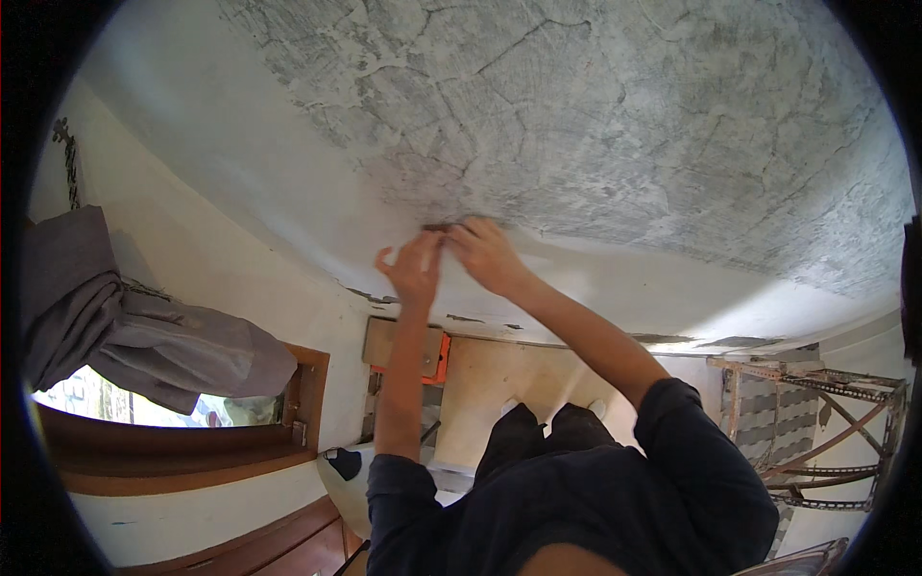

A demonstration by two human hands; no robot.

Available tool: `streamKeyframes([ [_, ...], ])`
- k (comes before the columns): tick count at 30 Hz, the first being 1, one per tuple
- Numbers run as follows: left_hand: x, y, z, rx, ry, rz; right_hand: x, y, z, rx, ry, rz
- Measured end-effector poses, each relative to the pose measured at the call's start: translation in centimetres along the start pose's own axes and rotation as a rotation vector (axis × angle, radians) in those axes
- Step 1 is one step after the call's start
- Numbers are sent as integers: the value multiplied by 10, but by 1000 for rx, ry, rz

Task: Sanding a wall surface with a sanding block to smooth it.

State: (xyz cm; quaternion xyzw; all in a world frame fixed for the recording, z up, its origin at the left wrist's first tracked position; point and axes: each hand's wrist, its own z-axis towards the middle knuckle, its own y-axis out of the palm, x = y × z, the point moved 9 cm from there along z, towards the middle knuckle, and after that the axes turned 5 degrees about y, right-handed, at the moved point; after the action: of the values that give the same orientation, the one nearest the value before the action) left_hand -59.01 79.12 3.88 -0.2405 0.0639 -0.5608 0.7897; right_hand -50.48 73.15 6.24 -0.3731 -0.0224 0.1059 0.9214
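Both of my hands are raised against a wall (pixel 576 144) whose surface is rough, grey and cracked above and smooth and white below. My right hand (pixel 486 252) is closed on a thin dark flat piece (pixel 435 227), pressed to the wall near the lower edge of the grey area; its kind cannot be told. The fingertips of my left hand (pixel 415 266) touch or almost touch the same piece, with the thumb held out to the left. Blur hides the exact contact of the left fingers.
To the left, a grey curtain (pixel 194 345) hangs bunched by a wood-framed window (pixel 310 403). Below the hands is a box with an orange edge (pixel 441 360). At the right stands a rusty slotted-metal frame (pixel 828 432). Paint is flaking along the wall's lower edge.
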Motion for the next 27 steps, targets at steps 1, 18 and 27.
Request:
streamKeyframes([
  [1, 18, 5, -1, -21, 64, 28, 5, -12, -11, -5, 5, -26],
  [18, -38, -24, -1, 57, 15, 98, -27, 29, 34, -16, 14, -29],
  [27, 77, 28, 2, 37, 210, -47, 29, -65, -49, -37, 1, -186],
])
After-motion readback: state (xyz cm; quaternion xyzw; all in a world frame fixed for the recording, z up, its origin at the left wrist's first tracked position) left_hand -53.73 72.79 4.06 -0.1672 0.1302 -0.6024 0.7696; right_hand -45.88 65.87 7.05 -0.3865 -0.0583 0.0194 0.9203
